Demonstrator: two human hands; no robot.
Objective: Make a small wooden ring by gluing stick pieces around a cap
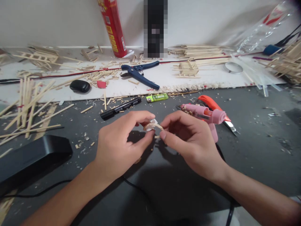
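Observation:
Between my two hands, over the dark table, is a small curved piece of pale wood (pixel 157 126) with something white (pixel 153 121) against it. My left hand (pixel 119 141) pinches its left end between thumb and fingers, where the white part sits. At the right end, the thumb and forefinger of my right hand (pixel 190 138) close on the wooden strip. My fingertips cover part of the piece, so its full shape is hidden. Just beyond my right hand lies a pink hot glue gun (pixel 204 113). A black marker (pixel 120 108) and a green lighter (pixel 157 98) lie past my fingers.
Behind the glue gun rests an orange utility knife (pixel 218 110), blade out. Blue cutters (pixel 141 75), a black mouse (pixel 80 86) and wood scraps lie on the white board. Loose sticks (pixel 28 103) crowd the left. A red can (pixel 114 31) and a plastic bottle (pixel 261 29) stand behind.

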